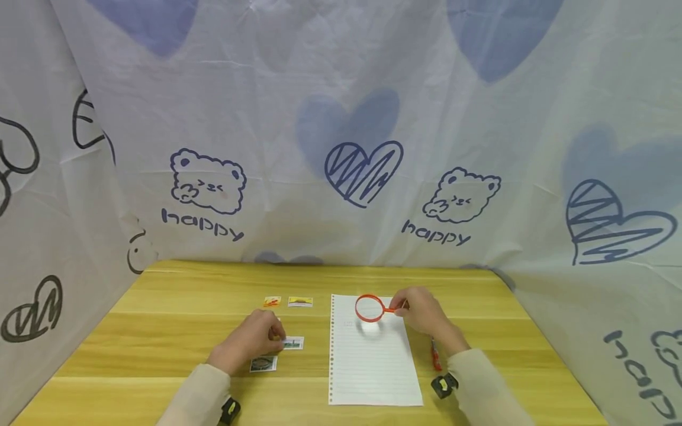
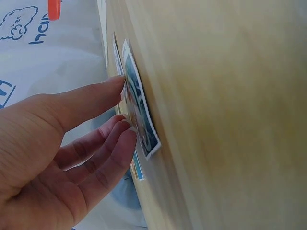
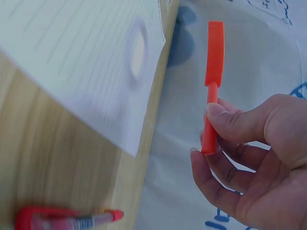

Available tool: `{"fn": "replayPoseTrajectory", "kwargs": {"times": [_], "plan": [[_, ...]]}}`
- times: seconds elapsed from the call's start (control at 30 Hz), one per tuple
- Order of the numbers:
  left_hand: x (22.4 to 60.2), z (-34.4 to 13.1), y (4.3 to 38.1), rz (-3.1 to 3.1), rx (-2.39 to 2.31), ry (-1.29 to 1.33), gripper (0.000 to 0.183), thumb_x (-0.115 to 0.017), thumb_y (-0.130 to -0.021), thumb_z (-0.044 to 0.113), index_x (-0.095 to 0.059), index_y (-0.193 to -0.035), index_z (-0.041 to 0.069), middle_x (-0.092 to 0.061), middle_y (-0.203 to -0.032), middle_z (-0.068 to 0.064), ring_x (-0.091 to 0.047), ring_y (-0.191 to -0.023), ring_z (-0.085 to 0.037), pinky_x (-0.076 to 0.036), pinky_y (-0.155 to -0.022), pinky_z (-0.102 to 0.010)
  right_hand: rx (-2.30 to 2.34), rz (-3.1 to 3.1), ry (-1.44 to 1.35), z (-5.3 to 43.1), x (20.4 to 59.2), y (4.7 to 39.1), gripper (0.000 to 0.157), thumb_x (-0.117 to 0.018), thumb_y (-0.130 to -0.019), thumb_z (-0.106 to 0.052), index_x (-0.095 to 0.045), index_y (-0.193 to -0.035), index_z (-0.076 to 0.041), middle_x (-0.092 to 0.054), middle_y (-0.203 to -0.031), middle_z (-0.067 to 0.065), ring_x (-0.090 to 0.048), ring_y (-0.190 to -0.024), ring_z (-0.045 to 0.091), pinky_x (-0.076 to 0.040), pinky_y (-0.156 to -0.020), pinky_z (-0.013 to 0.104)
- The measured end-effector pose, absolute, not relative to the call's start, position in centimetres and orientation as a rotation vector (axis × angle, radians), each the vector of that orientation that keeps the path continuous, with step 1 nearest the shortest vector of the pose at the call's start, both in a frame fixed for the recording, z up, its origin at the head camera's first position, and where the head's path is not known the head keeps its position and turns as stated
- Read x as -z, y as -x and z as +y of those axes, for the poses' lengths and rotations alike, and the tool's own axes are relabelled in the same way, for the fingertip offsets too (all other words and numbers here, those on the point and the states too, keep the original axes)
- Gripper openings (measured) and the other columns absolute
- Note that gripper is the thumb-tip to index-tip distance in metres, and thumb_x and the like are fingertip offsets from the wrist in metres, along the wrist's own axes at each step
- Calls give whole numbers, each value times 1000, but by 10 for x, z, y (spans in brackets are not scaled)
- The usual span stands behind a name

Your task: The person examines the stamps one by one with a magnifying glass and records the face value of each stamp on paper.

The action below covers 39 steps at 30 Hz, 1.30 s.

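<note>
"One question—why hold the magnifier [image 3: 214, 76] like that, up off the paper [image 1: 373, 367]?"

"My right hand [image 1: 423, 310] grips only the handle [image 3: 209, 136], thumb on one side and bent fingers on the other, so nothing blocks the lens [image 1: 369, 308]. Raised over the paper's upper part, it leaves a bright spot [image 3: 138, 55] ringed with shadow below."

"And your other side?"

"My left hand [image 1: 254, 337] is half open, fingers loosely bent, thumb parted from them, gripping nothing that I can see. It's at the left end of the green stamp [image 1: 294, 343]; whether a fingertip touches, I can't tell."

"Why so low?"

"Thin things lie flat on the table [image 1: 160, 331]. I'd guess only fingertips brought right down could reach an edge."

"The rest?"

"The dark stamp [image 1: 263, 364] lies just nearer me. Farther off, the orange stamp [image 1: 272, 301] and yellow stamp [image 1: 301, 302] sit side by side with a gap—presumably so neither covers the other. All four are left of the paper. The pen [image 1: 436, 357] lies to its right, beside my right wrist, probably for easy reach."
</note>
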<state>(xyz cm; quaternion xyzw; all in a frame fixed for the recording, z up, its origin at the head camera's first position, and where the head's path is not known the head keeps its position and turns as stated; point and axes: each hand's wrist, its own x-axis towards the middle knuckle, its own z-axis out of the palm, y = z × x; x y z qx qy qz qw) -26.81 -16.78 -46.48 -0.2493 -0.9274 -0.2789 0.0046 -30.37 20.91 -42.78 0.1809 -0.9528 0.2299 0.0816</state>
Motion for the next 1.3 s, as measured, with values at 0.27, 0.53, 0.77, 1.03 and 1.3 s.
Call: {"fn": "replayPoseTrajectory", "kwargs": {"times": [0.27,0.53,0.77,1.03,1.3], "plan": [[466,-168,268,-2906,879,784,7,-85,-82,5,-81,-87,5,-78,-85,-7,-69,-73,-12,-59,-65,-28,-723,-2867,-514,191,426,300,18,-78,-84,4,-76,-79,-13,-69,-74,-4,-55,-70,9,-47,-66,26],[467,-169,269,-2901,899,796,6,-84,-82,3,-81,-87,5,-78,-85,-7,-67,-72,-10,-58,-64,-26,-741,-2873,-590,180,428,296,16,-78,-84,5,-76,-80,-11,-69,-74,-3,-55,-70,8,-47,-64,24],[464,-169,268,-2899,893,804,6,-84,-83,5,-82,-87,6,-78,-86,-6,-67,-71,-9,-57,-63,-25,-777,-2864,-619,169,430,295,16,-78,-84,5,-77,-81,-10,-69,-75,-3,-54,-70,9,-47,-65,23],[464,-168,268,-2902,860,782,5,-85,-83,6,-81,-85,7,-78,-84,-5,-66,-71,-9,-57,-63,-26,-789,-2864,-667,154,433,293,15,-78,-84,5,-76,-80,-10,-69,-74,-3,-54,-69,9,-46,-64,23],[463,-167,268,-2902,870,781,5,-84,-82,4,-81,-85,6,-77,-82,-5,-66,-70,-9,-56,-62,-25,-809,-2861,-718,143,437,290,15,-78,-84,4,-76,-81,-11,-69,-75,-2,-54,-68,8,-45,-63,23]]}}
